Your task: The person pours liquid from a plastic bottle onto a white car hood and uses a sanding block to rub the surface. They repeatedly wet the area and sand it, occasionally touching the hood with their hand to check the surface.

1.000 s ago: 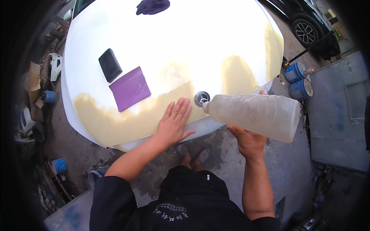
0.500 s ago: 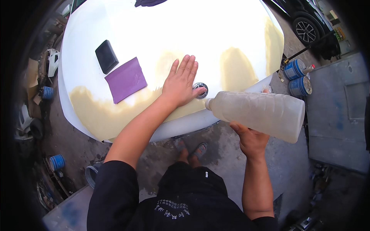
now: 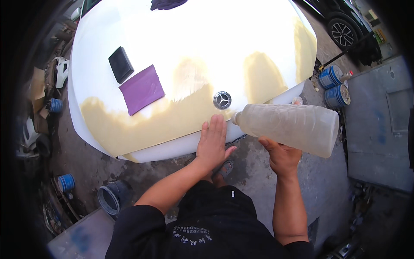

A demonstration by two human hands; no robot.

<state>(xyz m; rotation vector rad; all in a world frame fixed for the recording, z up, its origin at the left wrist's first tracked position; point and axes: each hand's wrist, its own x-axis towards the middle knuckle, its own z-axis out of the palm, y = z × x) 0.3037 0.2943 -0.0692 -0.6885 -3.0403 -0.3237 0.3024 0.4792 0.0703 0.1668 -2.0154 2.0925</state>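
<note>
Before me is a white car hood point(image 3: 142, 30) with tan, sanded-looking patches along its front. My left hand point(image 3: 212, 142) is flat with fingers stretched out, the fingertips at the hood's front edge just below a round chrome emblem point(image 3: 222, 100). In my right hand point(image 3: 283, 156) is a cloudy plastic bottle point(image 3: 289, 127), tipped on its side with the neck pointing left toward the left fingertips. Most of the right fingers are hidden behind the bottle. A purple sheet of sandpaper point(image 3: 142, 90) and a black block point(image 3: 120, 64) lie on the hood's left part.
A dark cloth point(image 3: 168, 3) lies at the hood's far end. Two blue-and-white pails point(image 3: 330, 77) stand right of the car, near a grey metal panel point(image 3: 379, 134). A bucket point(image 3: 113, 197) is on the floor at lower left. A black car point(image 3: 358, 32) is parked far right.
My left hand has slid back toward me from the hood beside the emblem to its front edge, uncovering the emblem and a streaky tan patch. The bottle has hardly moved.
</note>
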